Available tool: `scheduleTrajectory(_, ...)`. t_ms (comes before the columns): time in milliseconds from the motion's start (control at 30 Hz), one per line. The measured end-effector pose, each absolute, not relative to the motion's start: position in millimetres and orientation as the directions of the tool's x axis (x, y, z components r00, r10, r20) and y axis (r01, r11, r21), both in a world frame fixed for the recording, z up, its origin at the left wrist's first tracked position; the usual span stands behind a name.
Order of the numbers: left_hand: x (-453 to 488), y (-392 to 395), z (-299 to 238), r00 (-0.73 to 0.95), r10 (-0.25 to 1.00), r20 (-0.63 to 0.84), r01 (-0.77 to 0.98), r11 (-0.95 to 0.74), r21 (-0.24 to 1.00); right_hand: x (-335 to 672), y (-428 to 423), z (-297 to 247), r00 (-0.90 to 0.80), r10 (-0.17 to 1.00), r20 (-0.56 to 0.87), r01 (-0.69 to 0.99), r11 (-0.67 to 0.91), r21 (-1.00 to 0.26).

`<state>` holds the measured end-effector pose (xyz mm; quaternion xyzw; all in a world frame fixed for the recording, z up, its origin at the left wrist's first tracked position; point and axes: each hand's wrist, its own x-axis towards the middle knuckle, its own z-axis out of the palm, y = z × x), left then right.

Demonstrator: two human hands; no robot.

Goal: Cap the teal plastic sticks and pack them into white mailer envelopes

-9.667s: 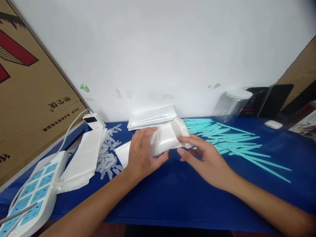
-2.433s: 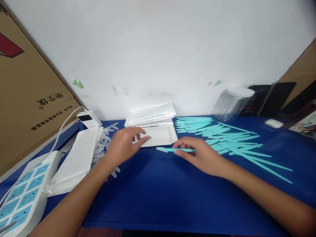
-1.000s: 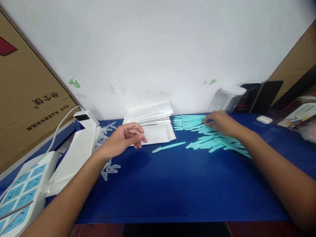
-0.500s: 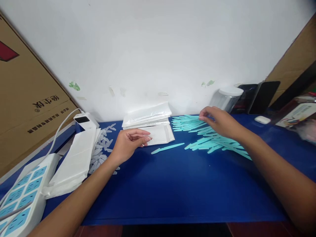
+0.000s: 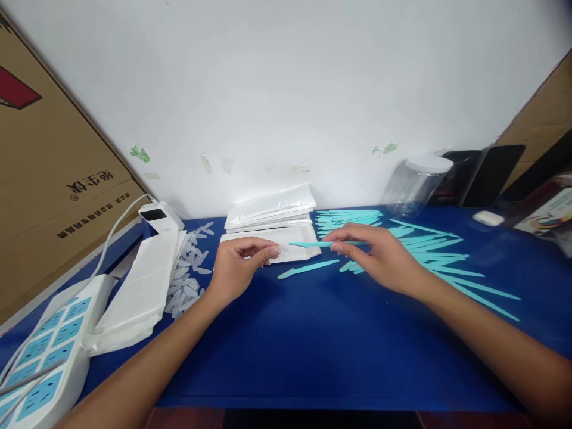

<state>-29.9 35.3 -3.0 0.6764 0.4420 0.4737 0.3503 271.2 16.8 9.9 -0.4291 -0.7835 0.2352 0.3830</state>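
Observation:
My right hand (image 5: 373, 253) pinches a teal eyebrow razor (image 5: 308, 243) between thumb and fingers, its wider end pointing left. My left hand (image 5: 245, 262) faces it with thumb and fingertips pressed together; whatever may be between them is too small to make out. A single teal razor lies on the blue table just below the gap between the hands. Behind the hands is a flat white packet (image 5: 295, 239). Many more razors (image 5: 440, 250) lie spread out behind and right of my right hand. Translucent small covers (image 5: 185, 283) are heaped left of my left hand.
A stack of white packets (image 5: 270, 208) leans against the wall. To the left are white sleeves (image 5: 134, 292), a power strip (image 5: 49, 345) and a cardboard box (image 5: 58, 149). A clear jar (image 5: 415, 185), a dark phone (image 5: 491, 176) and a white earbud case (image 5: 488, 218) stand at the right.
My right hand has taken a razor from the pile and brought it left and nearer, toward my left hand. Some razors in the pile have fanned out to the right. My left hand stays pinched.

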Motion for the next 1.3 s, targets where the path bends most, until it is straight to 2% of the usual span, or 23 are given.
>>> scheduleTrajectory(200,-29,36,-4,0.169,0.943,0.288,0.25,-0.324,0.913,270,14,11,-0.362,0.816,0.45,0.498,0.578,-0.647)
scheduleTrajectory(433,-24,32,-4,0.191,0.943,0.274,0.264,-0.318,0.91,266,12,11,-0.39,0.811,0.436,0.508,0.584,-0.633)
scheduleTrajectory(767,-14,26,-8,0.232,0.955,0.184,0.207,-0.233,0.95,252,5,-1,-0.361,0.825,0.434,0.443,0.562,-0.699)
scheduleTrajectory(933,-14,24,-8,0.257,0.954,0.155,0.24,-0.219,0.946,250,6,-4,-0.365,0.829,0.424,0.421,0.553,-0.719)
scheduleTrajectory(1033,-16,24,-6,0.315,0.933,0.175,0.362,-0.288,0.887,250,9,-6,-0.376,0.841,0.39,0.436,0.532,-0.726)
scheduleTrajectory(1133,-23,28,-2,0.356,0.896,0.264,0.529,-0.427,0.733,253,13,-10,-0.4,0.833,0.383,0.468,0.545,-0.696)
scheduleTrajectory(1300,-37,39,1,0.303,0.871,0.386,0.636,-0.487,0.598,258,21,-24,-0.439,0.785,0.437,0.513,0.619,-0.595)
